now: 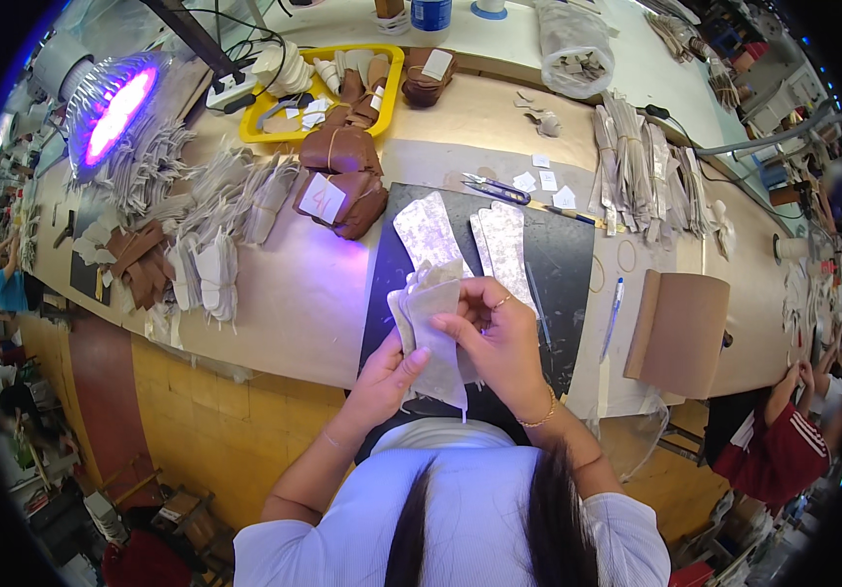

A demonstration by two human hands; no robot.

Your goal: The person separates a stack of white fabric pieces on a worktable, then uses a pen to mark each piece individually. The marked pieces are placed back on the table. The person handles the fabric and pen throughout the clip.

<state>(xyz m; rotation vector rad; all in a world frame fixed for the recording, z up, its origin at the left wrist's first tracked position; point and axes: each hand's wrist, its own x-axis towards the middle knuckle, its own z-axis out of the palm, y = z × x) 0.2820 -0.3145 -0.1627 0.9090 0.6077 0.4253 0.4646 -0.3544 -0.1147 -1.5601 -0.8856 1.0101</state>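
A small stack of pale grey cut pieces (437, 342), leather or fabric, is held up in front of my chest. My left hand (391, 372) grips its lower left side, thumb on the front face. On the right side, my right hand (501, 338) pinches the stack's edge between thumb and fingers. Beneath lies a black cutting mat (396, 269). On it, just beyond the stack, rest a mottled silvery-white shaped piece (426, 227) and, to its right, overlapping similar pieces (501, 240). Thread snips (499, 188) lie at the mat's far edge.
Brown bundled pieces (342, 181) and a yellow tray (394, 88) stand far left, near a glowing lamp (117, 112). Pale strips (636, 166) lie far right. A blue pen (614, 315) and brown sheet (680, 333) are at right. A co-worker's red sleeve (773, 445) shows beyond.
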